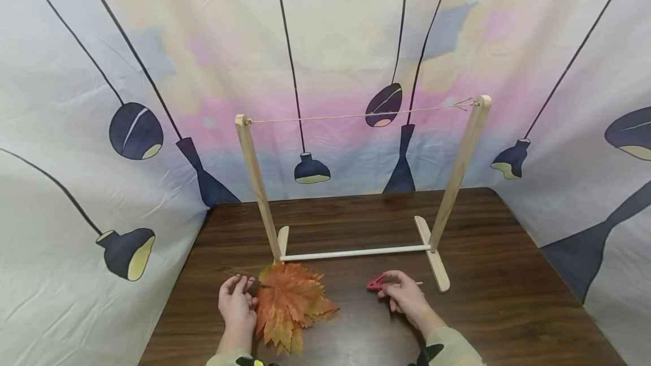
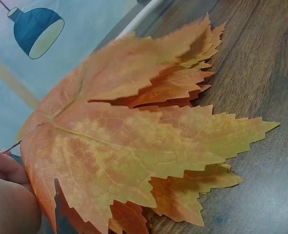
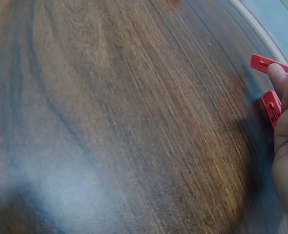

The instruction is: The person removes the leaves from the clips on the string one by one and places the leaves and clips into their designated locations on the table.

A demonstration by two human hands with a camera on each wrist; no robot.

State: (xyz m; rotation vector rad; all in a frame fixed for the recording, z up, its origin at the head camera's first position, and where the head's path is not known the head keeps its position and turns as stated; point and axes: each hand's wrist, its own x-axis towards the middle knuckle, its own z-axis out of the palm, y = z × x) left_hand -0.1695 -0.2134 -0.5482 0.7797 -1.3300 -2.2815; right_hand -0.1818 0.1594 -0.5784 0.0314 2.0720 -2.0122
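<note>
Several orange and yellow artificial maple leaves (image 1: 290, 301) lie layered in a bunch beside my left hand (image 1: 238, 306). In the left wrist view, the fingers hold the thin stem (image 2: 13, 146) of the leaves (image 2: 129, 131), which spread out over the table. My right hand (image 1: 404, 298) pinches a red clothespin (image 1: 376, 282) over the table, to the right of the leaves. The right wrist view shows two red parts of the clothespin (image 3: 271, 108) with metal spring wire, partly hidden by the fingers (image 3: 278, 80).
Beyond the hands stands a wooden frame (image 1: 460, 174) with a string (image 1: 330, 118) tied between its posts and a white rod (image 1: 356, 253) low between its feet. It stands on a dark wooden table (image 1: 498, 298). A cloth printed with lamps (image 1: 330, 33) hangs behind and at the sides.
</note>
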